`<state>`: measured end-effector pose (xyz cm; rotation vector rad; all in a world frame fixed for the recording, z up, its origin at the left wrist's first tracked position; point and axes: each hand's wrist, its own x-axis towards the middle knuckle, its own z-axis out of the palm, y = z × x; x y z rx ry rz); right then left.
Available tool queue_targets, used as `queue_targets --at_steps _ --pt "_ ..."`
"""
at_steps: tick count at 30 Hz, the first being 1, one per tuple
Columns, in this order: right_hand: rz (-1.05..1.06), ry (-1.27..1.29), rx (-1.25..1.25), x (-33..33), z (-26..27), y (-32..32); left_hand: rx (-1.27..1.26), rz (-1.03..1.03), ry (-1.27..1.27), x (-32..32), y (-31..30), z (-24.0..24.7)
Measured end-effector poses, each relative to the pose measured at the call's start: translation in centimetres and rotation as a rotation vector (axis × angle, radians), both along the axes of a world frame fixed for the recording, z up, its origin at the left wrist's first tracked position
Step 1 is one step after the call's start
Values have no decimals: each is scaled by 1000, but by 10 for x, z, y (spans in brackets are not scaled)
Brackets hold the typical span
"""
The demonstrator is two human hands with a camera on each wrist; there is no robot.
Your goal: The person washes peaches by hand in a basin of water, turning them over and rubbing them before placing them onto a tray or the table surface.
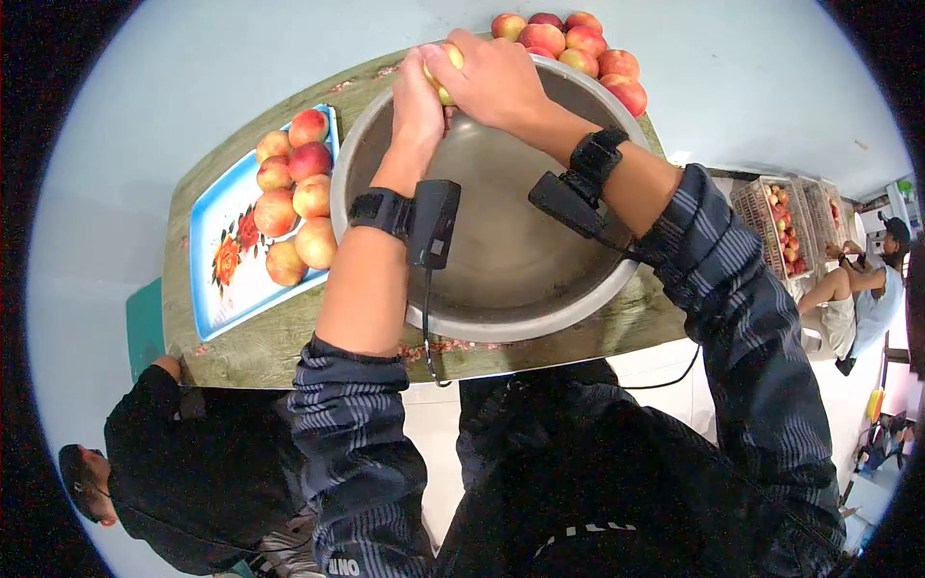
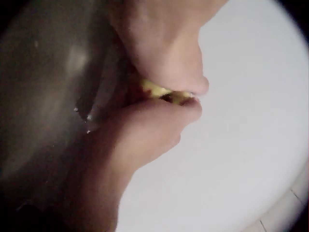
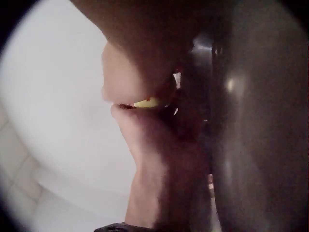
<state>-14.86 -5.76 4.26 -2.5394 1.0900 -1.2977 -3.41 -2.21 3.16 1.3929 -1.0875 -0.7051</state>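
Over the far rim of a wide grey metal basin (image 1: 525,326), my two hands meet around a yellow-green nectarine (image 1: 447,73) with red patches. My left hand (image 1: 418,108) grips it from the left, and my right hand (image 1: 496,82) holds it from the right with the thumb side on top. Both wrist views show only a narrow yellow strip of the nectarine (image 2: 155,89) between the hands, with a dark spot on it in the left wrist view. The rest of the fruit is hidden. What looks like cloudy water fills the lower part of the basin.
A white, blue-rimmed tray (image 1: 214,294) with several red-yellow nectarines (image 1: 311,160) lies left of the basin. More nectarines (image 1: 585,40) sit behind its right side on the wooden-patterned table (image 1: 241,361). One person (image 1: 193,462) is at lower left. Fruit crates (image 1: 774,207) stand far right near another person (image 1: 872,294).
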Motion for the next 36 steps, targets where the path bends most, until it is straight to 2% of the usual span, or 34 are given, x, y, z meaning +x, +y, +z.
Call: queue_targets --at_steps 1,3,5,7,10,11,14,15,18,20,23,25,28,31,34,36 --pt "-15 2 40 2 1 0 199 -65 206 -2 6 8" --pt "-9 -5 25 1 1 1 273 -113 220 3 6 6" --pt "1 -37 8 0 -1 -3 146 -40 -14 6 0 0" --pt "22 -87 -6 1 -8 -10 -181 163 -482 3 -4 -6" --pt "284 -211 925 -9 -2 -10 35 257 -790 0 10 5" --pt "365 -377 1241 -7 -9 -17 -8 236 -832 -1 12 6" --pt "512 -569 1427 -8 -12 -29 -74 183 -951 -7 16 13" --pt "608 -529 1488 -11 -13 -37 -52 169 -982 -9 17 18" --pt "220 -371 992 -1 -27 -36 -10 193 -989 -10 19 18" --pt "153 -212 601 5 -29 -31 -9 236 -958 -8 20 16" --pt "33 -125 324 10 -29 -29 -48 280 -882 -9 16 13" --pt "-106 99 140 6 -20 -17 -61 292 -799 -11 14 10" --pt "-57 79 115 4 -10 -8 -54 289 -711 -4 5 -1" --pt "-113 34 190 4 -4 5 -33 160 -506 6 -4 -8" --pt "-126 93 160 8 -4 5 271 47 96 -4 10 6" --pt "-50 -14 70 12 -25 -16 131 167 -349 11 -8 -15"
